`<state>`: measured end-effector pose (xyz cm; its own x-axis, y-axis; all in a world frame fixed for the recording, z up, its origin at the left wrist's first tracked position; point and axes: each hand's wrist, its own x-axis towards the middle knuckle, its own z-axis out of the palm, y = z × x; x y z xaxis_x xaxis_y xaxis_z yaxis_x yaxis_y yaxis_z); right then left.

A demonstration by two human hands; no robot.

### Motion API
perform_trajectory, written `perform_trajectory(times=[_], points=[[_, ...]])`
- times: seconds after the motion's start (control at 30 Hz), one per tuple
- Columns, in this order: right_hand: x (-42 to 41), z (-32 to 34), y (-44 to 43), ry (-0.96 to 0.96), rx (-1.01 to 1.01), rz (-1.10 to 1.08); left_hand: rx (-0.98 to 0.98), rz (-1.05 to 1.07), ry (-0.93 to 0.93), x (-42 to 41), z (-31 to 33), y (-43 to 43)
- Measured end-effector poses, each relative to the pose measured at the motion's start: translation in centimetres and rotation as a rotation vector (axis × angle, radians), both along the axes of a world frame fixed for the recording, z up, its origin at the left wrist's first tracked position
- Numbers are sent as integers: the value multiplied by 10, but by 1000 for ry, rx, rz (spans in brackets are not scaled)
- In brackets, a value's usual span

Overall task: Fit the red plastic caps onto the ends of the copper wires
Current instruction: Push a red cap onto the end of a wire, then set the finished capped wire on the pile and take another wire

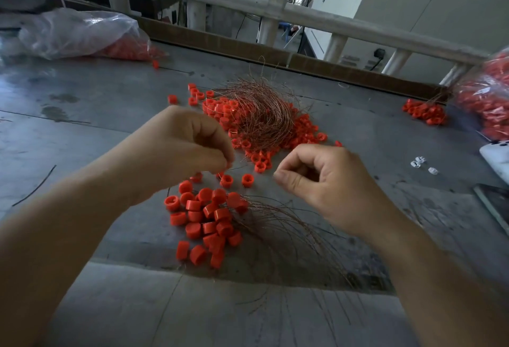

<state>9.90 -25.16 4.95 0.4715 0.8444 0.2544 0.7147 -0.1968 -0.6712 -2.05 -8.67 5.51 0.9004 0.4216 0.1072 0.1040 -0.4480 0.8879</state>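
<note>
My left hand [190,148] hovers over the table with its fingers curled, pinching a small red cap [228,165] at the fingertips. A thin copper wire [239,166] runs out from there to the right. My right hand [325,181] is level with it and a little apart, thumb pressed to forefinger on what looks like the same fine wire, which is barely visible. Below both hands lies a pile of capped wires [205,218], their copper strands [286,233] sweeping toward me. Behind the hands, a copper wire tangle [261,118] rests on loose red caps [305,129].
A clear bag of red caps [82,33] lies at the back left and another bag [487,99] at the right edge. There is a small cap heap [425,112], white bits [418,162], a white object [495,158], and a pale railing [248,2] behind the table.
</note>
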Motion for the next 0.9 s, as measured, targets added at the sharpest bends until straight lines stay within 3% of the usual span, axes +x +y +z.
perform_trajectory(times=[0.13,0.3,0.43,0.67,0.9], points=[[0,-8,3,-64,-126,-1,203,8,133,3,-6,-3],[0,-11,3,-91,-226,14,197,28,193,6,-9,1],[1,-10,2,-93,-258,21,241,187,157,15,-21,15],[3,-6,0,-52,-133,-23,543,319,197,35,-46,41],[5,-7,0,-85,-80,-90,602,204,315,49,-58,48]])
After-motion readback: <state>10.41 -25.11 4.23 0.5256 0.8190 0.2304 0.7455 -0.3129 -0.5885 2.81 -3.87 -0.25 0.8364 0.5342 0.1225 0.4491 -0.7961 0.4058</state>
